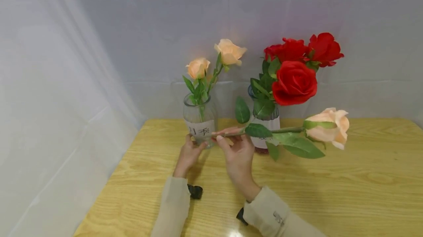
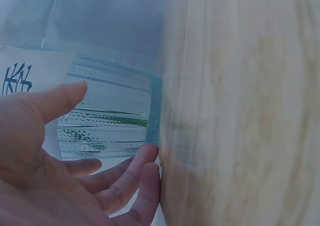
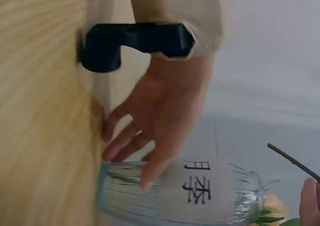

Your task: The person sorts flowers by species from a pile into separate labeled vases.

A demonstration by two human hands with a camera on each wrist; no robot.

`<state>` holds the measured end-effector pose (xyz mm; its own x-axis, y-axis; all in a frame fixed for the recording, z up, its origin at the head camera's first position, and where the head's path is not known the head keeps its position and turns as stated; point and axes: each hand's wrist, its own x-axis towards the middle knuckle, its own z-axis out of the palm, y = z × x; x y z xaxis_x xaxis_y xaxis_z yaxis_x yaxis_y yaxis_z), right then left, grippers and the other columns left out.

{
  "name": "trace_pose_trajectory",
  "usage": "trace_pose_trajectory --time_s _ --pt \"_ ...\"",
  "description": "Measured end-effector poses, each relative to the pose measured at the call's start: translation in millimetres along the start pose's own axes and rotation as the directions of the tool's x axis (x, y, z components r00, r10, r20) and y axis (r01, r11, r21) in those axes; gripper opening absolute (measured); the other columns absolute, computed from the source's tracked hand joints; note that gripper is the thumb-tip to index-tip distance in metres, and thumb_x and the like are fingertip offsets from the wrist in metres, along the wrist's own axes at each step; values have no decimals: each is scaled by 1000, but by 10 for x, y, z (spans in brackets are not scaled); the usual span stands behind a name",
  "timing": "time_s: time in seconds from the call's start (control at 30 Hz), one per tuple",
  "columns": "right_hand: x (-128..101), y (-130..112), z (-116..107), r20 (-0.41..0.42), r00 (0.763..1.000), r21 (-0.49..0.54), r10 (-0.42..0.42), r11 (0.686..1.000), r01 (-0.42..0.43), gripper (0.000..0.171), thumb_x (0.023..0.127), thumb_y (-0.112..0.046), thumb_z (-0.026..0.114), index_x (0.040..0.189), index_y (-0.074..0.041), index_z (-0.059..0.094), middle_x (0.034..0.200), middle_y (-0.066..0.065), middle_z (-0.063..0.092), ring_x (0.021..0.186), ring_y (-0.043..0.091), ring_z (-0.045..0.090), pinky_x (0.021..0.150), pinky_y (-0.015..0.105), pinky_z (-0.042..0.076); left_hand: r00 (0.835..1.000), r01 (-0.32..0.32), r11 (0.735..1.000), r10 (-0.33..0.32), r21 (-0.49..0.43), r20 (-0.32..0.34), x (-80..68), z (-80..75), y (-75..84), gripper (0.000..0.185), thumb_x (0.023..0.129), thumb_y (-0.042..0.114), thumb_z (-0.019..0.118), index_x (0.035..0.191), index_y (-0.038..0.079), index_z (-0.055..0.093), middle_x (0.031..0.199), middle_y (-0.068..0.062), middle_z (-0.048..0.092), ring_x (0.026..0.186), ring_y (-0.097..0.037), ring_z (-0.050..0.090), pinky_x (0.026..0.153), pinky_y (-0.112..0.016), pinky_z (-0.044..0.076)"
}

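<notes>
Head view, nearest first: two beige sleeves reach over the wooden table (image 1: 330, 178), each wrist bearing a black camera mount. The right hand (image 1: 238, 154) is raised, palm turned toward the person, its fingertips pinching the bare end of a peach rose (image 1: 328, 127) whose stem lies almost level, the bloom well off to the right and the cut end pointing toward the left vase. The left hand (image 1: 189, 153) rests against the foot of the ribbed glass vase (image 1: 200, 121), fingers loosely spread and straight along the glass rather than wrapped round it; the left wrist view shows the thumb (image 2: 60, 99) apart from the other fingers, touching the ribbed wall beside the paper label. That vase already holds two peach roses (image 1: 214, 59). Judged from this, the stem is being carried to the vase while the other hand steadies it; the next move would call for tipping the stem upright and lowering its end into the mouth. Farther back stands a second vase of red roses (image 1: 294, 72), before a white cloth backdrop (image 1: 132, 28).
</notes>
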<state>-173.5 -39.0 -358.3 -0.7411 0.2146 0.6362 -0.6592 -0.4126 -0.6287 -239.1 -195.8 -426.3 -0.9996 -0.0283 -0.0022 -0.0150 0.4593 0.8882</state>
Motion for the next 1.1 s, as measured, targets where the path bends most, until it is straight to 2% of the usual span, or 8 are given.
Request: trace_pose_trajectory --time_s 0.13,0.3,0.43,0.57,0.7,0.87,1.0,1.1 --pt "161 -13 61 22 998 -35 -57 998 57 15 91 20 58 102 20 48 99 15 63 94 18 69 83 42 59 1000 -5 1000 5 2 -6 -6 -8 -1 70 102 21 62 150 -12 24 130 -39 55 119 -48 58 96 -57 49" --pt "431 -2 94 17 990 -119 -141 983 142 13 93 19 56 103 19 49 97 32 58 93 15 69 84 42 59 1000 -4 1000 4 1 -7 1 -12 -8 71 102 21 62 150 -12 23 130 -38 56 119 -47 59 96 -56 49" --pt "596 24 114 18 983 -166 -182 969 183 13 94 18 55 103 18 47 97 33 58 93 14 68 85 42 58 1000 8 1000 -8 -1 14 -6 -23 -14 73 103 23 61 152 -12 19 133 -38 53 121 -47 57 96 -56 49" --pt "718 62 149 12 986 -215 -169 962 168 10 95 16 57 102 16 49 99 29 59 95 29 68 86 45 58 1000 12 1000 -12 3 16 -8 -22 -14 73 103 23 61 152 -12 20 134 -39 53 121 -48 57 96 -57 49" --pt "813 137 173 0 995 -319 -98 943 93 9 96 12 59 103 12 54 99 27 62 95 41 66 85 42 58 1000 17 1000 -18 16 12 -13 -22 -4 72 103 23 60 151 -12 21 134 -39 52 121 -48 57 95 -56 49" --pt "925 201 201 9 1000 -498 9 867 -3 10 96 8 63 104 7 57 98 21 65 93 32 67 82 32 58 1000 15 1000 -15 20 10 -17 -9 5 70 103 22 60 151 -12 22 133 -39 53 121 -47 58 95 -56 49" --pt "1013 236 223 37 995 -602 90 797 -49 10 94 7 64 103 7 60 96 19 66 91 30 65 84 34 57 1000 25 999 -25 19 0 -11 4 20 70 102 23 61 151 -11 23 132 -38 55 120 -47 58 96 -56 49" --pt "1064 274 231 54 980 -660 191 743 -108 12 93 6 65 104 6 62 95 18 67 90 31 65 84 37 55 1000 31 999 -31 17 2 -11 11 24 71 102 24 62 151 -11 23 131 -37 55 119 -46 59 94 -55 50"
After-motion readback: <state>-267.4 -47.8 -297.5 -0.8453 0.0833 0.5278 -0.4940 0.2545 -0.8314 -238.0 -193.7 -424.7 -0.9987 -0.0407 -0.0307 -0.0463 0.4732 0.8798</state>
